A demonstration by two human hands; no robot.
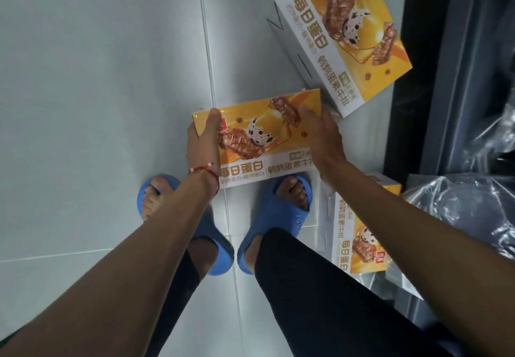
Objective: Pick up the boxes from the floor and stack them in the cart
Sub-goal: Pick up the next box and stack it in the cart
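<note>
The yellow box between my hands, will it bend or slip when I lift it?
Probably stiff: the yellow box shows straight edges under the left hand and right hand. Its glossy print may be a bit slippery. Flat-sided, so unlikely to roll.

A red string bracelet (201, 167) on the left wrist, blue slide sandals (278, 217), black trousers (320, 287).

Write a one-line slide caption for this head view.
Left hand and right hand grip a yellow box by its ends; two matching boxes lie nearby.
</note>
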